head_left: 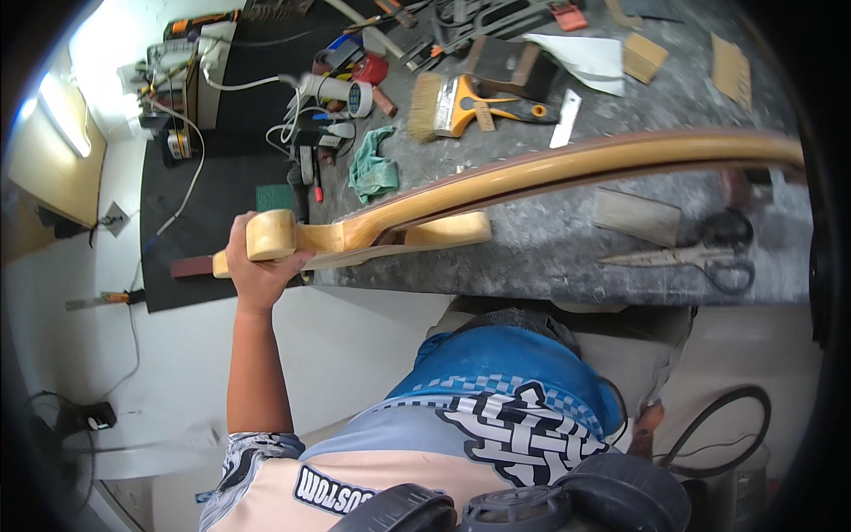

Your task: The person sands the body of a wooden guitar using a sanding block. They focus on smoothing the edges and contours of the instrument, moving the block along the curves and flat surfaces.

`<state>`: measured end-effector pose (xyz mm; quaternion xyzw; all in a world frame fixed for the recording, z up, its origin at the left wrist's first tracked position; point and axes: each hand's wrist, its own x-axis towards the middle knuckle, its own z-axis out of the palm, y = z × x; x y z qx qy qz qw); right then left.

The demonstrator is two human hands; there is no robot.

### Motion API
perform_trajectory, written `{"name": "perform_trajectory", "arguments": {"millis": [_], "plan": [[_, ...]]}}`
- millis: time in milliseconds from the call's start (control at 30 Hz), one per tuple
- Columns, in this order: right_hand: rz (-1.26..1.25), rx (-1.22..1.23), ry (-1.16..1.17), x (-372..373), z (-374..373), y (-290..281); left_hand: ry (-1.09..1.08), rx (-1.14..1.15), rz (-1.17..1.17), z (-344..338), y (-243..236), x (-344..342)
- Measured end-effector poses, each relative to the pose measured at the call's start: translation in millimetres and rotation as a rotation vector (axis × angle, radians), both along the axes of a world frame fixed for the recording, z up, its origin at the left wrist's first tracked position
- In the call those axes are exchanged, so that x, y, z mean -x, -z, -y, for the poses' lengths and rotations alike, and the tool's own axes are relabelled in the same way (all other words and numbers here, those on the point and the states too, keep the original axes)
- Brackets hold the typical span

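Note:
My left hand is closed around the left end of a long pale wooden piece, its thumb at the near side and its fingers partly hidden behind. The piece is shaped like a guitar neck joined to a narrow body, with a dark brown strip along the neck. Its body part lies low over the bench edge, and the neck reaches far right above the bench. A rounded wooden knob or horn sticks up at my grip. I do not see my right hand clearly; a small patch of skin shows below the bench, hand or foot I cannot tell.
On the grey bench lie scissors, a flat grey block, a wide yellow-handled brush, a green cloth, white paper and cardboard scraps. Several tools and cables crowd the back left. A black hose loops at lower right.

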<state>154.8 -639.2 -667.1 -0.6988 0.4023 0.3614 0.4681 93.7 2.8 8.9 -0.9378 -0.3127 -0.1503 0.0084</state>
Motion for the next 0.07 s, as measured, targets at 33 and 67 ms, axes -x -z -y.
{"name": "perform_trajectory", "arguments": {"millis": [33,67], "plan": [[0.138,-0.175,-0.213,1.1,-13.5,-2.3,0.015,-0.07,-0.027,3.3,0.2,-4.0],[0.159,-0.167,-0.232,-15.9,-13.1,0.6,0.07,-0.07,0.057,-2.2,9.3,-5.1]]}}
